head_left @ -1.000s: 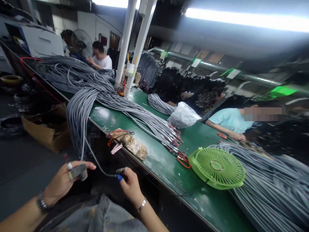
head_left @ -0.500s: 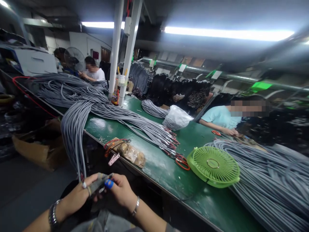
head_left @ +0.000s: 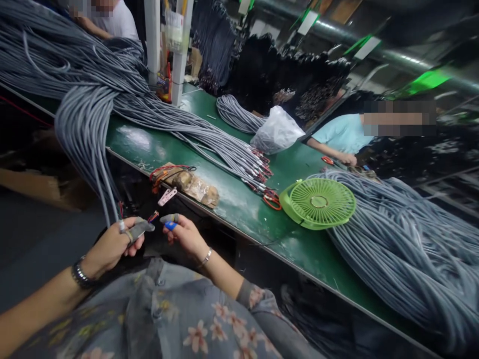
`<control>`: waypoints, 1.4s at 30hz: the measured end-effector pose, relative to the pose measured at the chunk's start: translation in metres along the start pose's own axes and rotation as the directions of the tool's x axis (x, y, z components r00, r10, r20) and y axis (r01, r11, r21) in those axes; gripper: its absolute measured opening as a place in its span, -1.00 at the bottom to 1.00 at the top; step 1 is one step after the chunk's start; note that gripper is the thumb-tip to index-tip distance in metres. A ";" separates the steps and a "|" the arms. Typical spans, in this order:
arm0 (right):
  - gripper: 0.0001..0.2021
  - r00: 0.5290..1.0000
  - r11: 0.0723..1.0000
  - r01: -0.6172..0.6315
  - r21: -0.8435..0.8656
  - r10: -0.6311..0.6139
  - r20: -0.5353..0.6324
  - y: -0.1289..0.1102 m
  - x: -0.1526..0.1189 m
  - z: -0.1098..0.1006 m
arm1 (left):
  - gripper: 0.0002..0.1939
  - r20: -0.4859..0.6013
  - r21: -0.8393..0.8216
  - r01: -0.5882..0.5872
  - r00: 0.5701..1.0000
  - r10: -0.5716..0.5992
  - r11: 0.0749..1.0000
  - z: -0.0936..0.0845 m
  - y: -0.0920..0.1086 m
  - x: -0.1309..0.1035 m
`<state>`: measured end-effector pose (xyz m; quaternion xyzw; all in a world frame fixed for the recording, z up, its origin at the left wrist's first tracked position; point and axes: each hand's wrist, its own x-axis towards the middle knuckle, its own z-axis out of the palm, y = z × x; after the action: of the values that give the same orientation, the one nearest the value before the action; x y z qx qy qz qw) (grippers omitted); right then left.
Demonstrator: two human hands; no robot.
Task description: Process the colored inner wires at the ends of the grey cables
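My left hand [head_left: 112, 244], with grey finger covers, is closed on the end of a grey cable [head_left: 108, 207] that hangs down from the bundle on the table. Thin coloured wires [head_left: 153, 216] stick out past its fingertips. Close by on the right, my right hand [head_left: 187, 239] has thumb and forefinger pinched together, a blue wrap on the thumb and a grey cover on the forefinger. A small gap separates it from the wires. Whether anything lies inside that pinch is too small to make out.
A green table [head_left: 239, 219] carries grey cable bundles [head_left: 179, 122], a green fan [head_left: 318, 202], a plastic bag [head_left: 277, 130] and a taped block [head_left: 190, 185] with a pink clip [head_left: 166, 196]. Across it, a co-worker in light blue [head_left: 339, 133] handles cables. A cardboard box [head_left: 41, 187] stands lower left.
My hands were together over the cable end; now they are slightly apart and the coloured wires show between them. The view has tilted downward, showing more of my floral shirt.
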<state>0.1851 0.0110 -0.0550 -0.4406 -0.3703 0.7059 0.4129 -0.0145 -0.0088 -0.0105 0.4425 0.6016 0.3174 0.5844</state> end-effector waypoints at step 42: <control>-0.47 0.984 0.982 0.158 -0.103 -0.165 -0.067 0.011 0.012 0.007 | -0.65 0.086 -0.037 -0.024 0.996 0.027 0.999 0.004 -0.012 0.009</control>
<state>0.1726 0.0170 -0.0660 -0.4549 -0.4229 0.6341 0.4607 -0.0118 -0.0059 -0.0260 0.4530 0.5642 0.3163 0.6135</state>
